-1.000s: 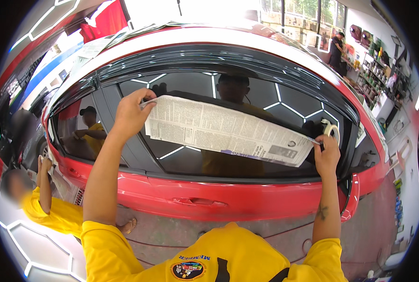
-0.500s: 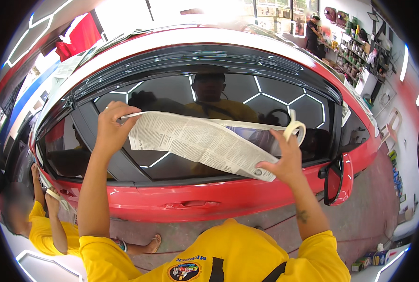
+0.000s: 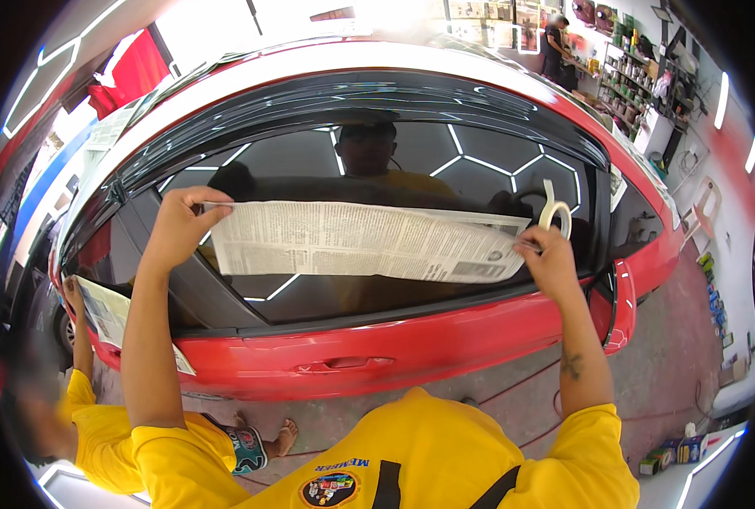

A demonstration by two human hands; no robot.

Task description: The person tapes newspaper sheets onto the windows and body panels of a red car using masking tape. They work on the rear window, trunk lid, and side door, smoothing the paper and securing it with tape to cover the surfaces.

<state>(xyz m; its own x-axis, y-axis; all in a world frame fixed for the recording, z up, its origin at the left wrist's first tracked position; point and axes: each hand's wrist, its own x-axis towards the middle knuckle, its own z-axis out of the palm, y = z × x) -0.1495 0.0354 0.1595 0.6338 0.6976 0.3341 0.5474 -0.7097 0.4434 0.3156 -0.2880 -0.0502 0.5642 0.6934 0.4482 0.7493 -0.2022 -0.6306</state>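
A long folded strip of newspaper (image 3: 364, 242) is stretched between my two hands in front of the dark side window (image 3: 411, 301) of a red car (image 3: 445, 348). My left hand (image 3: 182, 222) pinches its upper left corner between thumb and fingers. At the other end, my right hand (image 3: 550, 259) grips the paper's right edge. A roll of cream masking tape (image 3: 566, 222) hangs at the right hand, with a loose tail sticking upward. The window mirrors a person and hexagonal lights.
At the left, a co-worker in yellow (image 3: 110, 437) presses another newspaper sheet (image 3: 106, 312) against the car's side. The side mirror (image 3: 621, 310) juts out at the right. Behind stand shelves of cans (image 3: 627, 81) and a person in black (image 3: 554, 55). A hose (image 3: 513, 386) crosses the floor.
My right hand has moved right and its grip has shifted to the paper's end. The sagging strip is now flatter and tauter. The co-worker's sheet now lies against the car.
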